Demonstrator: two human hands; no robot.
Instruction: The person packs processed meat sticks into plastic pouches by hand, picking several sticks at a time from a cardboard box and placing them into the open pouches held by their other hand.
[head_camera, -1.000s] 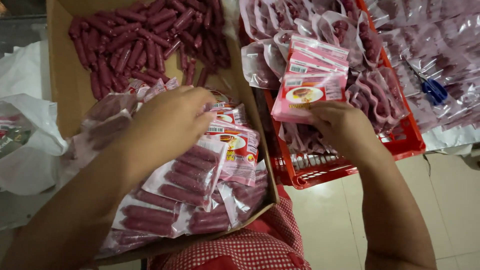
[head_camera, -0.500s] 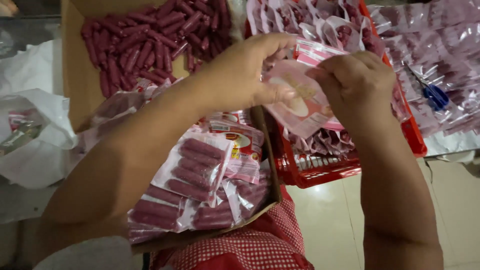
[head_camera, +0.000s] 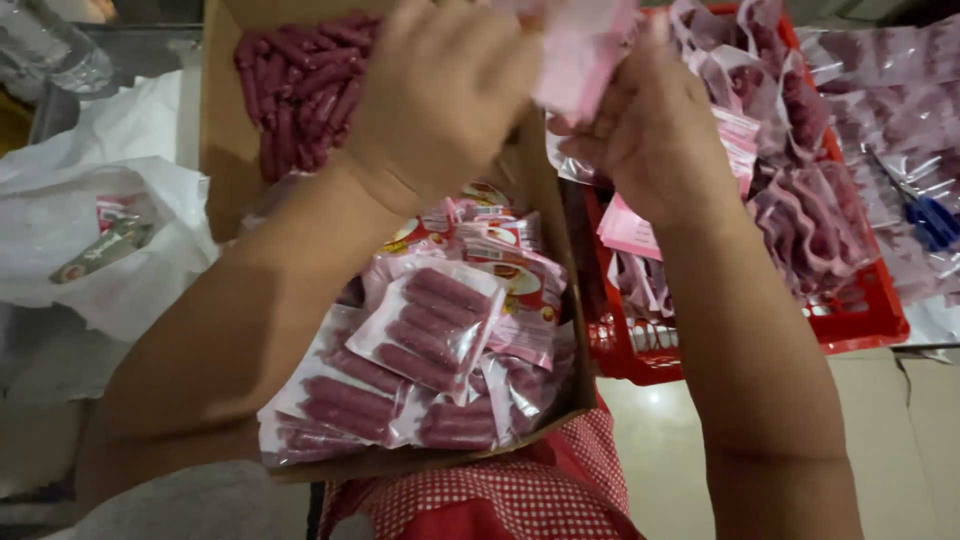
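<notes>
Seen from above, two bare forearms run sleeveless to the left hand (head_camera: 440, 95) and right hand (head_camera: 650, 130), with no gloves, rings, watch or bracelet visible. Below the hands, at the lower edge, shows a red garment (head_camera: 500, 500) printed with small white dots; a grey fabric patch (head_camera: 200, 505) lies beside it.

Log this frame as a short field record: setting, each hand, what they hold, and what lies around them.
setting: packing spot seen from above, cardboard box on the person's lap
left hand: raised over the box, gripping the pink pouch
right hand: raised beside it, also on the pouch
pouch state: blurred, contents cannot be told
box contents: loose red sausages at the far end, filled sausage packs at the near end
right of box: red crate of pouches
left of box: white plastic bag
</notes>
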